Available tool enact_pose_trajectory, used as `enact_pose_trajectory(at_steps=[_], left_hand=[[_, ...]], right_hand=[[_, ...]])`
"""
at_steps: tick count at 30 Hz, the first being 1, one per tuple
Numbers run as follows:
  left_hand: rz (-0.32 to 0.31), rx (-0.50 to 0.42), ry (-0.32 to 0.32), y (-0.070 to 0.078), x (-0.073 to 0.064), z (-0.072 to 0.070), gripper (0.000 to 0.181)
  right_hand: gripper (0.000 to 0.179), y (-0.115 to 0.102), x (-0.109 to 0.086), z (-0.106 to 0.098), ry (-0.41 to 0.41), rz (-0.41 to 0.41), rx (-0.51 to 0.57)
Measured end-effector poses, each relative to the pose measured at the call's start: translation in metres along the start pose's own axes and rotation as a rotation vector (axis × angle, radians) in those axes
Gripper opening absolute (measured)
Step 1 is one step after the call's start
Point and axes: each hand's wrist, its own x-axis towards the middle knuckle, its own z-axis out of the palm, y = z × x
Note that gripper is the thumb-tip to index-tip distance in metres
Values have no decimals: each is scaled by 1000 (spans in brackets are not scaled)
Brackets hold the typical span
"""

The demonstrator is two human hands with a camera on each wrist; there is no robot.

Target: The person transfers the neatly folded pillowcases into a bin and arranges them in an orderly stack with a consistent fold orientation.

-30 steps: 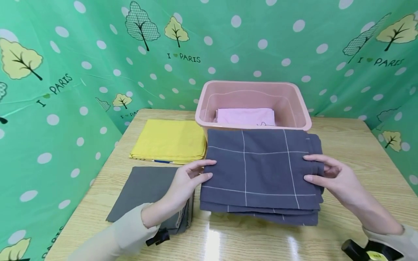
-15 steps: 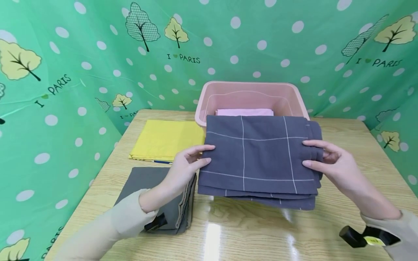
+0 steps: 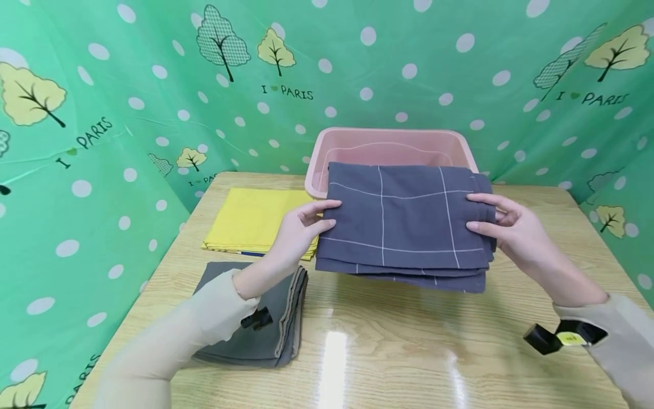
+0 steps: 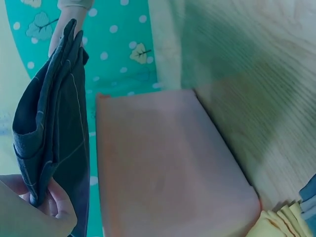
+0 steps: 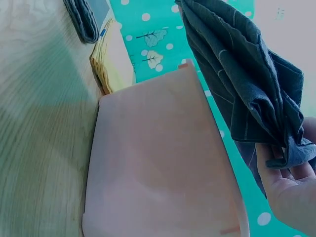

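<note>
Both hands hold up a folded dark blue-grey cloth [image 3: 409,221] with thin white grid lines, clear of the table. My left hand [image 3: 301,233] pinches its left edge, thumb and forefinger on the front face. On the opposite edge my right hand [image 3: 511,227] grips the layers in the same way. In the left wrist view the left fingers wrap the folded edge of the cloth [image 4: 64,143]. The right wrist view shows the cloth's [image 5: 247,84] stacked folds bunched in the right fingers. Behind the cloth stands a pink plastic bin [image 3: 393,136], its front wall and inside mostly hidden.
A folded yellow cloth [image 3: 255,218] lies on the wooden table [image 3: 388,346], left of the bin. Nearer the front, a folded dark grey cloth [image 3: 255,335] lies partly under the left forearm. A green polka-dot curtain [image 3: 368,62] hangs behind and at the sides.
Both hands have raised the grid-lined cloth and moved it toward the bin. It now overlaps the bin's opening and hides the light pink cloth that showed inside earlier.
</note>
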Motion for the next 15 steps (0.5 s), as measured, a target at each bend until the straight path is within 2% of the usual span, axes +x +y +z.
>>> enact_pose_trajectory(at_steps=[8,15], left_hand=[[9,10,21,1,20,1,31],[-13,-3,46,3,34,2,32]], right_hand=[[44,-6,17,-3,-5,3,55],[41,-12,31,-2,93,41,-26]])
